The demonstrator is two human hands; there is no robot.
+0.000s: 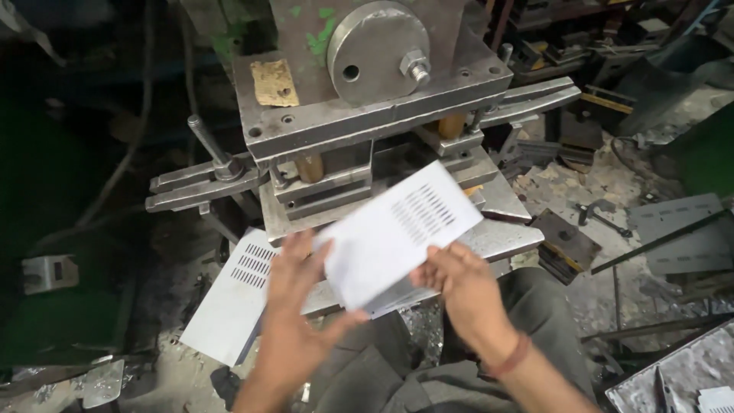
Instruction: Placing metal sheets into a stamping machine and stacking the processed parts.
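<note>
A white sheet-metal panel (390, 233) with a block of punched slots is held tilted in front of a heavy steel punch press (367, 115). My left hand (294, 294) grips its lower left edge, fingers spread along the sheet. At the lower right edge my right hand (459, 283) pinches the panel; a reddish band sits on that wrist. The panel's near corner hangs over my lap. Just beyond it lies the press bed (501, 233), under the upper die block.
A stack of similar slotted white panels (229, 294) leans at the left of the press. Grey slotted sheets (684, 229) and scrap metal lie on the dusty floor at the right. A metal tray corner (680, 375) shows at the bottom right. My knees in grey trousers (535, 313) are below.
</note>
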